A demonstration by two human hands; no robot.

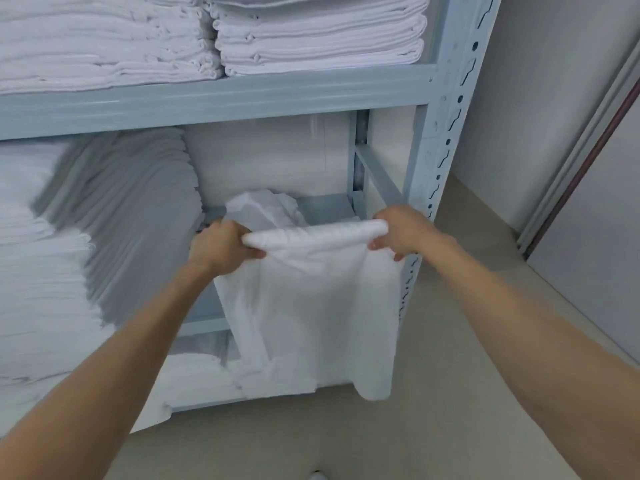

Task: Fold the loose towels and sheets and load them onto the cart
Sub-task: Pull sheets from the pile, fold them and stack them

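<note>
White cloth, a thin sheet (pixel 311 306), is held up in front of a pale grey-blue metal shelving rack (pixel 433 150), its top edge gathered into a roll between both hands and the rest hanging straight down toward the beige floor (pixel 450 427). The left end of the roll is gripped by the left hand (pixel 221 247), whose fingers are curled over the fabric with the thumb underneath. The right end is gripped by the right hand (pixel 405 233), fingers clenched round the fabric in the same way. Behind the sheet, on the middle shelf, a crumpled white bundle (pixel 266 209) is seen lying loose. Tall stacks of folded white linen (pixel 86 237) are kept at the left of that shelf, and two neat piles of folded white towels (pixel 311 32) are stored on the shelf above. More white linen (pixel 204 379) is heaped on the lowest shelf, partly hidden by the hanging sheet.
</note>
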